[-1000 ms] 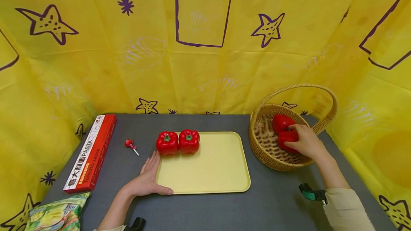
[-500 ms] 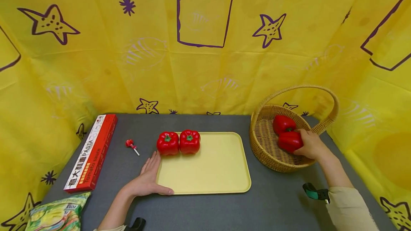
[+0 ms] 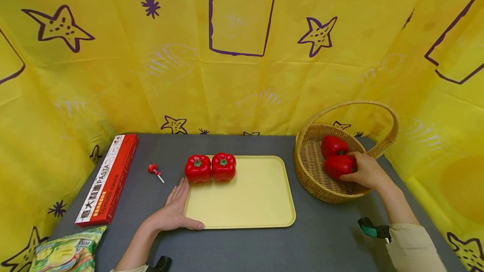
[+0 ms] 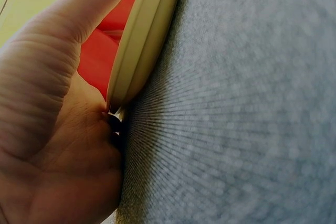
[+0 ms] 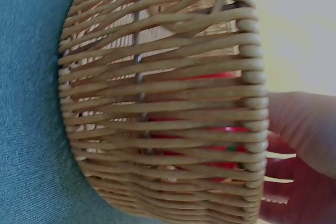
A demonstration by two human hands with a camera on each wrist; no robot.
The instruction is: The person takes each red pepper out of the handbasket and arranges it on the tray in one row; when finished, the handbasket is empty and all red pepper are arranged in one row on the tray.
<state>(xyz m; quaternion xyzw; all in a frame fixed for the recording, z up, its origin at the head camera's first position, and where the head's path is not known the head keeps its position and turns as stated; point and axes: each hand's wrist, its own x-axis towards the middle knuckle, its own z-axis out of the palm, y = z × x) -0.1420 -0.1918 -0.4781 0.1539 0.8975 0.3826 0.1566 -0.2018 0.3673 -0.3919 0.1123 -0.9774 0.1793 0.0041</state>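
Observation:
Two red bell peppers lie in a wicker basket [image 3: 314, 181] at the right of the table. My right hand [image 3: 368, 171] reaches over the basket's near right rim and grips the nearer bell pepper [image 3: 338, 166] at its stem end, thumb on the near side; the far fingers are partly hidden. Behind it lies the other bell pepper [image 3: 333, 145]. My left hand [image 3: 172, 211] rests with straight fingers along the left edge of a pale yellow tray [image 3: 245, 205], its thumb at the near left corner. Two more bell peppers, a left one [image 3: 198, 168] and a right one [image 3: 223, 167], stand at the tray's far left.
A red and white pasta box [image 3: 107, 179] lies at the left of the grey table [image 3: 257, 249]. Between it and the tray is a red lollipop [image 3: 154, 171]. A green and yellow packet [image 3: 69, 251] lies at the near left. The basket's tall handle [image 3: 349, 102] arches over it.
My right hand has slid from the top of the nearer bell pepper to its right end, and that pepper has turned and shifted slightly. The left hand and tray stay put.

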